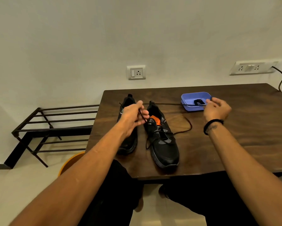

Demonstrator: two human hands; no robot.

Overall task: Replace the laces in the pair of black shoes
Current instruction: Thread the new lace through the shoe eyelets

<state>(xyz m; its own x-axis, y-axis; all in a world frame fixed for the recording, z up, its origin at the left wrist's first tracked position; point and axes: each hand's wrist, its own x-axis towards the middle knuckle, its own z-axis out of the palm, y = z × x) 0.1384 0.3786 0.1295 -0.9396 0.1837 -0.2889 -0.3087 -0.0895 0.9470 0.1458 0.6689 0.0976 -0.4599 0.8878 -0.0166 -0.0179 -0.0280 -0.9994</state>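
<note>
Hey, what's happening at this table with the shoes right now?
A person is holding a black lace stretched between both hands above a wooden table. The left hand pinches one end over the left shoe, and the right hand holds the other end by a blue tray with another coiled lace in it. The right shoe has a loose lace trailing onto the table, only partly threaded.
</note>
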